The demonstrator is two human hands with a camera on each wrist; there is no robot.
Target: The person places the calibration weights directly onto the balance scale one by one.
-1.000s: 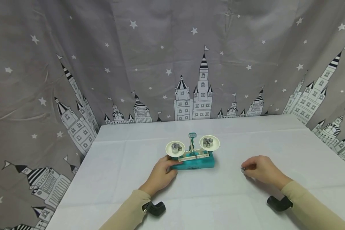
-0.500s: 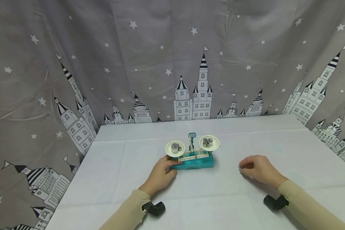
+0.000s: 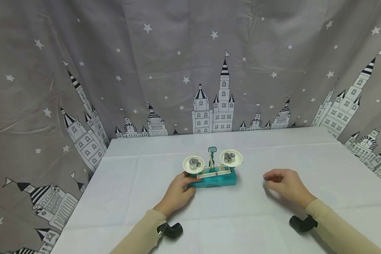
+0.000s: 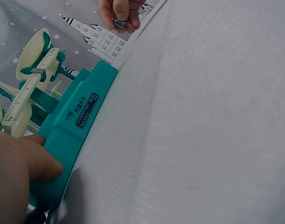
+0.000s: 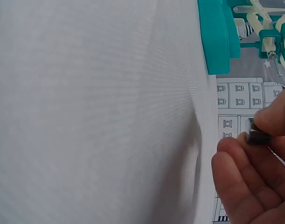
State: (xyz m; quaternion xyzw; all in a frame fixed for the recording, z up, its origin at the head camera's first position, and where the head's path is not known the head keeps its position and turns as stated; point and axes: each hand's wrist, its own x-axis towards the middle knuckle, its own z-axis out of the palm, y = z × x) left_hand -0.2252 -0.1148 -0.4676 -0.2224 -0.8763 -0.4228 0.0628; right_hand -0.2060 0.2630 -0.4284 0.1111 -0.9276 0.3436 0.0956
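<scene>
A teal balance scale (image 3: 220, 180) with a ruled beam (image 4: 28, 91) stands on the white cloth. My left hand (image 3: 177, 194) grips the left end of its base, thumb (image 4: 46, 168) on the front face. The left pan (image 3: 186, 165) carries a large metal weight (image 3: 193, 163) and a smaller one beside it; it appears lower than the right pan. Several metal weights (image 3: 229, 157) are grouped on the right pan (image 3: 239, 159). To the right of the scale, my right hand (image 3: 285, 184) pinches a small shiny metal weight (image 5: 258, 133) between thumb and fingers, above the cloth.
White cloth (image 3: 228, 222) covers the table on every side of the scale. Behind it hangs a grey curtain (image 3: 165, 53) printed with castles and stars. Black wrist cameras (image 3: 173, 231) are strapped to both sleeves.
My right hand has shifted slightly left and then a little away from me, still pinching the metal weight. The left hand and the scale stay where they were.
</scene>
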